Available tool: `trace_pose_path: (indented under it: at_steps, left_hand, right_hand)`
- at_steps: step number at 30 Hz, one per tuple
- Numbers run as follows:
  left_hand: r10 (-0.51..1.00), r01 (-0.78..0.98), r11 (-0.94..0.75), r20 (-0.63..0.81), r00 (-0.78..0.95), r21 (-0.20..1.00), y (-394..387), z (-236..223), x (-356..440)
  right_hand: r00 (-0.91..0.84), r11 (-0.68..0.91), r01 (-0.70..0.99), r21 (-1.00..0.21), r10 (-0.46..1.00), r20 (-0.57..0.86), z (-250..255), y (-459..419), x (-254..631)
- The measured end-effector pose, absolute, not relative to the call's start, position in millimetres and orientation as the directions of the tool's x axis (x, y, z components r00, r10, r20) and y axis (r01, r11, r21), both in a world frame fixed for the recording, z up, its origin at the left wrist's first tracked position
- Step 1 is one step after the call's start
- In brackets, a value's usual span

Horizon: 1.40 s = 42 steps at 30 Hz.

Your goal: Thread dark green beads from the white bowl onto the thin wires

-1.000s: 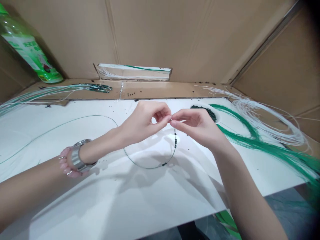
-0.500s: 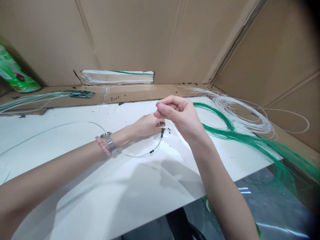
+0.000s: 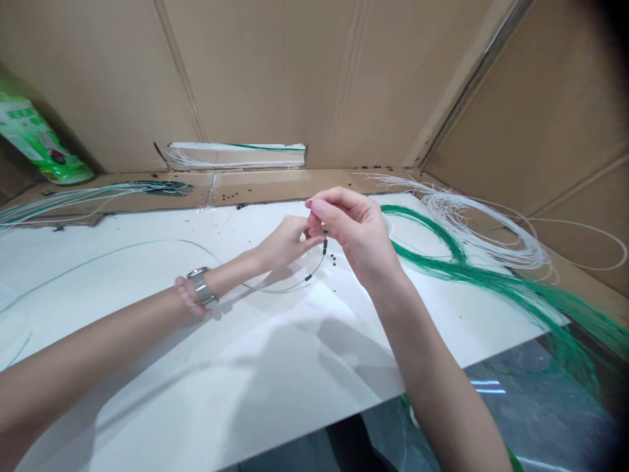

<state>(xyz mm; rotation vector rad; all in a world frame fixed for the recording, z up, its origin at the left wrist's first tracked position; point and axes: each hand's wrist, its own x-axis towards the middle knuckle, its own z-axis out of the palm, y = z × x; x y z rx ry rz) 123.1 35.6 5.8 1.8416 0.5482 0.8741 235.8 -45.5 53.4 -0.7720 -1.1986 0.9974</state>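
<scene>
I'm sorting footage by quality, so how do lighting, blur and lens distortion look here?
Head view: soft shadows lie across the white board; bright streaks glare on the floor; the upper right corner falls to black; the bottle at the left edge leans, likely from the wide lens; the green strands blur toward the right edge.

Open front, cardbd wall (image 3: 265,78) behind, grn strands (image 3: 472,270) R, btl (image 3: 44,144) far L

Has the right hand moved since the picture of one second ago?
Yes. The right hand now appears nearer to the slot in the cardboard wall; from this view, I cannot tell if it went upward or forward.
</scene>
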Motion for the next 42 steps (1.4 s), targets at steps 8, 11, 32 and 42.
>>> trace_pose_path:
  at_steps: [8, 11, 32, 42]
  left_hand:
    - [0.816, -0.242, -0.036, 0.168, 0.553, 0.97, 1, 37, 74]
    - [0.808, -0.278, 0.035, 0.136, 0.573, 0.96, -10, 36, 66]
    - [0.793, -0.451, 0.35, -0.004, 0.61, 0.821, -16, 35, 60]
    - [0.791, -0.469, 0.393, -0.032, 0.611, 0.791, -19, 36, 61]
  right_hand:
    - [0.153, 0.493, 0.036, -0.869, 0.857, 0.492, 47, -54, 214]
    - [0.146, 0.507, 0.093, -0.857, 0.844, 0.516, 46, -58, 206]
    - [0.185, 0.527, 0.436, -0.729, 0.741, 0.646, 39, -69, 200]
    - [0.165, 0.552, 0.422, -0.719, 0.733, 0.66, 39, -66, 200]
